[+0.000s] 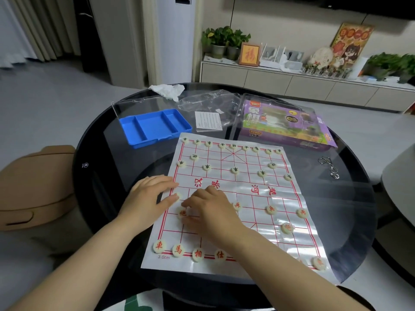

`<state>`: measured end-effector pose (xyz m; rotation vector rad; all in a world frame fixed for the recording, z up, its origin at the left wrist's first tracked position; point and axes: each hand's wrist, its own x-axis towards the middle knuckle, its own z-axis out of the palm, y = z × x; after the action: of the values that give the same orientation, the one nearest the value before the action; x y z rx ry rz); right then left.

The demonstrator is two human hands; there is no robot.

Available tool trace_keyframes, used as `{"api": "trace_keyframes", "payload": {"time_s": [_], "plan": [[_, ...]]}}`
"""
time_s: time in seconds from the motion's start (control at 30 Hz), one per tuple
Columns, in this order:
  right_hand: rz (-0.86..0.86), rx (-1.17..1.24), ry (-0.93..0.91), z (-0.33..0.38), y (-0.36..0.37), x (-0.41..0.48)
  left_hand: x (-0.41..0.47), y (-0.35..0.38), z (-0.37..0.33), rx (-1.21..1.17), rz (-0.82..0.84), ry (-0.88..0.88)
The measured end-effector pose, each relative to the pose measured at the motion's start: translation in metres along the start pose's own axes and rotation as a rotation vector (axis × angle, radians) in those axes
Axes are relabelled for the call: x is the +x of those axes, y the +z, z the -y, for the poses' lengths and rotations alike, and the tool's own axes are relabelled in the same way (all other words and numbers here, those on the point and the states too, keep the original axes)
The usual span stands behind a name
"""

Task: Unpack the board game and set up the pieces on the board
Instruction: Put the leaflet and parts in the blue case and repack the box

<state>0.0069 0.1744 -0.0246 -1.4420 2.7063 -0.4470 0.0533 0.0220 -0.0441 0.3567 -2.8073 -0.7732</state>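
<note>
While the left hand [149, 196] lies flat on the nine o'clock edge of the board [242, 180], its fingers straight and holding nothing, the right hand [211, 209] is the one working. Its thumb and forefinger are curled round a red piece [182, 213], which sits flat on the board at nine o'clock from the knuckles, near the left edge. The piece is a round disc, so it has no long axis to line up. The lettering on it is too blurred to read.

It looks like the job is to seat that disc squarely on its line crossing. The right hand is the nearer one, and the left seems to be steadying the glossy sheet. Another pale piece [178, 195] lies just at the left fingertips.

The set-up looks nearly complete. Black-lettered pieces [235, 169] fill the twelve o'clock side, and a red row [159, 245] runs along the six o'clock edge, partly hidden by the right forearm.

On the table [101, 142], at eleven o'clock from the board, the blue tray [155, 125] has nothing in any of its three compartments. The purple game box [285, 124] lies at one o'clock, and a clear plastic bag [208, 101] lies between the two.
</note>
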Motion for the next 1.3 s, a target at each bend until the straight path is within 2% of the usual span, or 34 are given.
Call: {"api": "trace_keyframes", "payload": {"time_s": [0.13,0.43,0.6,0.83,0.93,1.1,1.2,1.3], "plan": [[0.032,-0.032,0.001,0.000,0.003,0.006,0.002,0.002,0.004,0.069,0.037,0.046],[0.047,0.016,0.042,-0.004,0.001,0.002,0.001,0.002,0.003,0.050,0.021,0.031],[-0.087,0.158,0.118,-0.024,-0.017,0.003,0.006,-0.007,0.006,-0.154,-0.086,-0.074],[-0.044,0.166,0.346,-0.074,-0.038,0.031,0.059,-0.034,0.040,-0.229,-0.397,-0.240],[-0.064,0.159,0.421,-0.090,-0.045,0.063,0.093,-0.038,0.059,-0.218,-0.459,-0.307],[-0.173,0.221,0.494,-0.113,-0.045,0.130,0.140,-0.039,0.085,-0.233,-0.420,-0.445],[-0.161,0.282,0.605,-0.125,-0.032,0.166,0.157,-0.038,0.095,-0.114,-0.343,-0.500],[-0.221,0.353,0.746,-0.136,-0.019,0.196,0.165,-0.033,0.102,-0.031,-0.311,-0.516]]}}
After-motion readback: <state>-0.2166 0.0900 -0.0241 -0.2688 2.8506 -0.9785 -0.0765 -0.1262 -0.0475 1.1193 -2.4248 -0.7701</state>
